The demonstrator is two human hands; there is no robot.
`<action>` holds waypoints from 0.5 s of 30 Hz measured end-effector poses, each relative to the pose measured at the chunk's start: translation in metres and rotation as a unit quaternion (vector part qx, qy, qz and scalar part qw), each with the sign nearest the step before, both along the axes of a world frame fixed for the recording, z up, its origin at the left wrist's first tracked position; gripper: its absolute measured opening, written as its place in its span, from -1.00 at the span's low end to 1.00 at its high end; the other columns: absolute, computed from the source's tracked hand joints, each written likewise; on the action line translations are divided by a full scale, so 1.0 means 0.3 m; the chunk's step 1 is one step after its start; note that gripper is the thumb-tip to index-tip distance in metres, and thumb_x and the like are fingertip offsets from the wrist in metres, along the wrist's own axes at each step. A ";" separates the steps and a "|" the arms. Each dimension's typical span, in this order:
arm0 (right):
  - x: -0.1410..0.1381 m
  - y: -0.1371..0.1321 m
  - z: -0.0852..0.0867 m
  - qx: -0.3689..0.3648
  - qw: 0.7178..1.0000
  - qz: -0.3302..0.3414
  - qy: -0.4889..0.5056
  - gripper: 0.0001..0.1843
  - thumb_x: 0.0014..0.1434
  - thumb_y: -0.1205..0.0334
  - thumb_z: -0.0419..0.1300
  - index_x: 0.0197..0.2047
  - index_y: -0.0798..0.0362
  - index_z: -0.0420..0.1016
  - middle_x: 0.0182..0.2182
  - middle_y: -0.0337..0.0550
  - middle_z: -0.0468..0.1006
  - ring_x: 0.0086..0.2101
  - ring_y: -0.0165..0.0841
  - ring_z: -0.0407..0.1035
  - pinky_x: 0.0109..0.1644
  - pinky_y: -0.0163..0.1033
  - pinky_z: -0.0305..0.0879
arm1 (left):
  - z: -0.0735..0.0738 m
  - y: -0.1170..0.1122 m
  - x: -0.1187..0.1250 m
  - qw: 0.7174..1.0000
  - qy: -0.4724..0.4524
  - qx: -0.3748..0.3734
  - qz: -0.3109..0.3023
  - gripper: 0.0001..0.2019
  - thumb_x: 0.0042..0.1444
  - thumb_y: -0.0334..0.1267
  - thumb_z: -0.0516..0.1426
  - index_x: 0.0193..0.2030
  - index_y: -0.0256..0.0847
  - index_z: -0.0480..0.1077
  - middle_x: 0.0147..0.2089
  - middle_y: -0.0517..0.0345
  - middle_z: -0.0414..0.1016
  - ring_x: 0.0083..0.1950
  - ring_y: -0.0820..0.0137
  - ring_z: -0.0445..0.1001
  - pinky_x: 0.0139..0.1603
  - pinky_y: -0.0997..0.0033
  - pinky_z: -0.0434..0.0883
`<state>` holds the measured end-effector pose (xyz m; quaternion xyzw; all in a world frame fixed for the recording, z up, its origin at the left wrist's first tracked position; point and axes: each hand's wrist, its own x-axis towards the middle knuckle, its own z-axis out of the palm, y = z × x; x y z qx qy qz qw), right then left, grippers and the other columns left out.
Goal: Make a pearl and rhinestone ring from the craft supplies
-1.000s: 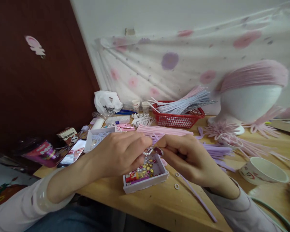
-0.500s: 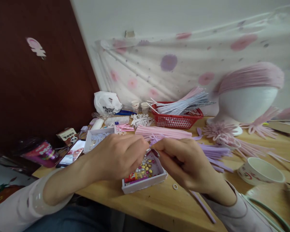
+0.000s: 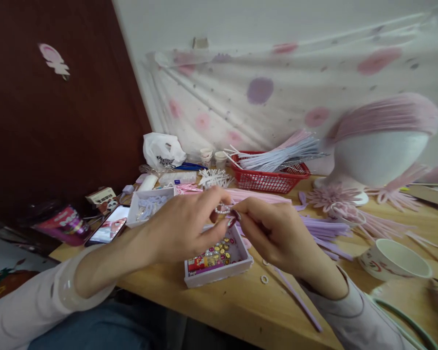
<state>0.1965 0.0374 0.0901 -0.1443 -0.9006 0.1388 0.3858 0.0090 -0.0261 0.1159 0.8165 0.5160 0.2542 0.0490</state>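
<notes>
A small loop of white pearl beads (image 3: 223,210) shows between my two hands, above an open white box. My right hand (image 3: 277,233) is closed in a pinch at the loop's right end. My left hand (image 3: 184,223) has its thumb and forefinger parted around the bead loop; whether its other fingers touch it is hidden. The white box (image 3: 219,278) below holds pearls, gold and red gem beads and a red packet. On the table near my right wrist lie a small pearl ring (image 3: 264,279) and a lilac pipe cleaner (image 3: 299,301).
A red basket (image 3: 270,182) of pipe cleaners stands at the back. A foam head (image 3: 379,150) wrapped in pink and a paper bowl (image 3: 394,260) are to the right. Leftward are a phone (image 3: 111,226), a cup (image 3: 62,223) and another box (image 3: 133,214).
My left thumb and forefinger have spread apart from a closed pinch, exposing the pearl loop. My right hand stays pinched in nearly the same place. The view has shifted slightly.
</notes>
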 end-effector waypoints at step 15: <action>0.003 -0.043 0.003 0.140 0.990 -0.020 -0.014 -0.79 0.23 0.47 0.01 -0.35 0.21 0.44 -0.67 -0.35 0.25 -0.66 -0.51 0.07 -0.56 -0.31 -0.06 | 0.047 -0.006 0.007 0.967 -0.141 -0.213 -0.013 -0.75 0.21 -0.25 -0.12 -0.49 -0.15 0.17 -0.64 0.31 0.12 -0.64 0.47 0.15 -0.64 0.47 0.14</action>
